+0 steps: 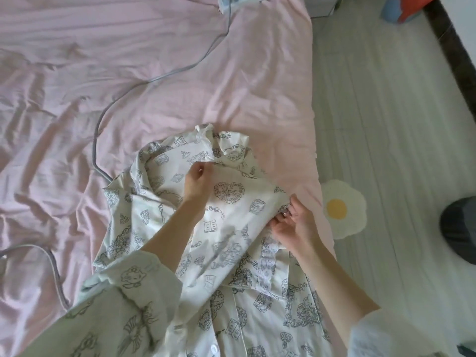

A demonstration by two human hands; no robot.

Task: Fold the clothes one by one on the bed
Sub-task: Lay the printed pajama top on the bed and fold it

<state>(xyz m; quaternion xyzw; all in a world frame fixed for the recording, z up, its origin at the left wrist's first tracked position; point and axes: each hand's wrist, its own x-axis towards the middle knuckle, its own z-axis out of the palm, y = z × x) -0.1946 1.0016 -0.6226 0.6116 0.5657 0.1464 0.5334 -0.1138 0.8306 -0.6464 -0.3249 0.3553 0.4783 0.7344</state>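
Two bare forearms in shot, both sleeves pushed up toward the elbows. The left sleeve (123, 300) is loose and pale, a greenish off-white, printed with grey line drawings, a cartoon cat face among them, and gathered into a soft cuff. The right sleeve (386, 336) shows pale too, its print too blurred to read. On the right hand (296, 222), a ring (285, 214) on one finger.

Head camera looks steeply down (close, wide-angle) over the bed (128, 73) edge.
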